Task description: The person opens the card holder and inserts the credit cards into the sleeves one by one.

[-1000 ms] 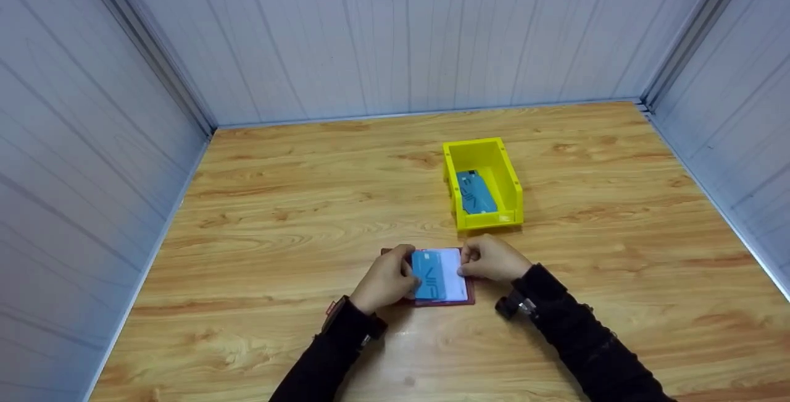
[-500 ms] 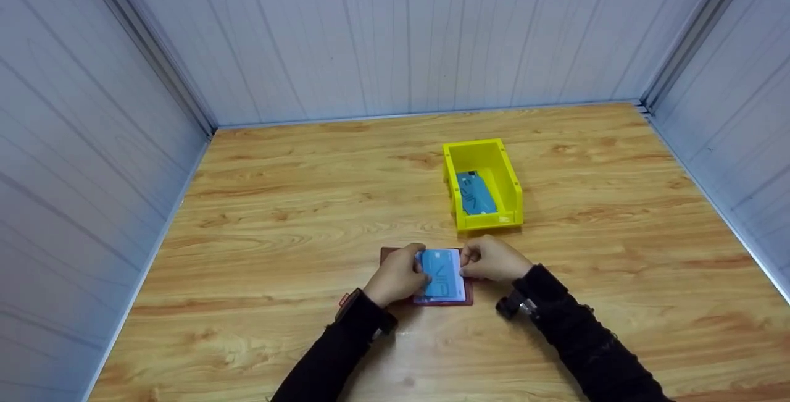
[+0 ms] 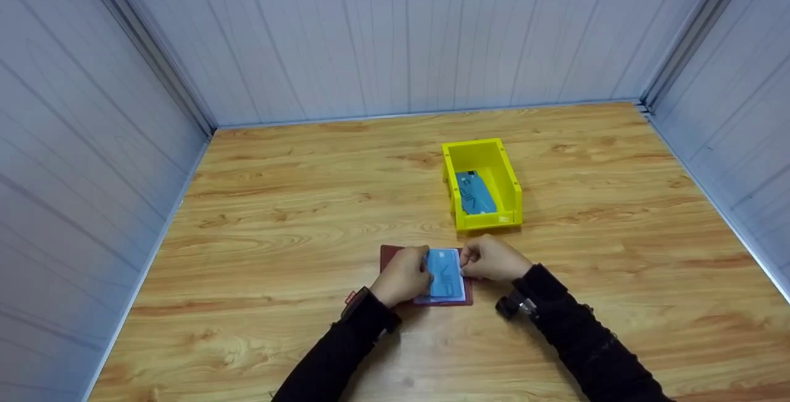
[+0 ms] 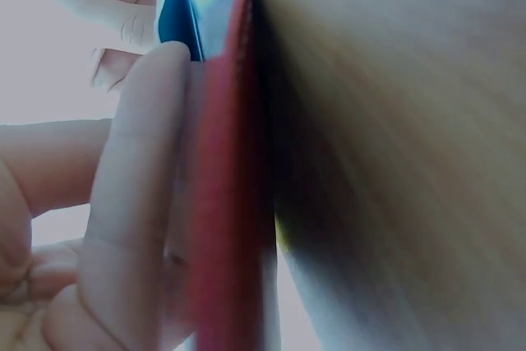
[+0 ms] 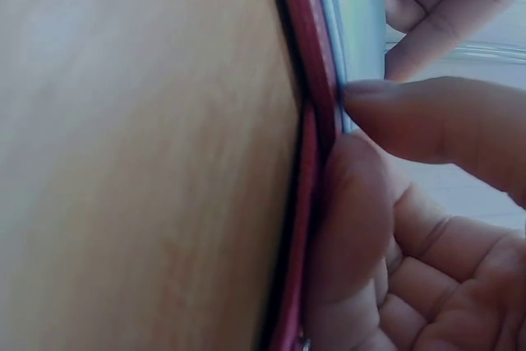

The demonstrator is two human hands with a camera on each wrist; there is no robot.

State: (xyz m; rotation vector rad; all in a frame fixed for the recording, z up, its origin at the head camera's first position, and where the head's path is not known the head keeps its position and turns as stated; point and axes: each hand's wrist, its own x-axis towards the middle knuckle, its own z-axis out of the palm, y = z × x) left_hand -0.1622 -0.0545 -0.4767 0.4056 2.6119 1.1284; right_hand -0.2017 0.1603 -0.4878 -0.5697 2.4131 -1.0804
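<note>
An opened dark red card holder (image 3: pixel 390 255) lies on the table with pale plastic sleeves on its right side. On these sleeves sits a blue card (image 3: pixel 443 272) marked "VIP". My left hand (image 3: pixel 404 275) holds the card by its left edge, finger near the top corner and thumb lower down. In the left wrist view, a fingertip meets the edge of the blue card (image 4: pixel 175 18) beside a sleeve that gapes. My right hand (image 3: pixel 490 259) pinches the right edge of the clear card sleeve (image 5: pixel 335 47), thumb and index finger at the rim in the right wrist view.
Behind the holder stands a yellow bin (image 3: pixel 484 221) with several blue cards (image 3: pixel 475 195) inside. The wood-grain table (image 3: pixel 296 204) is bounded by white panel walls (image 3: pixel 382 37) at the back and both sides.
My left hand has moved right, carrying the blue card across the sleeve toward its right edge. More of the holder's left cover shows now. The right hand stays in place.
</note>
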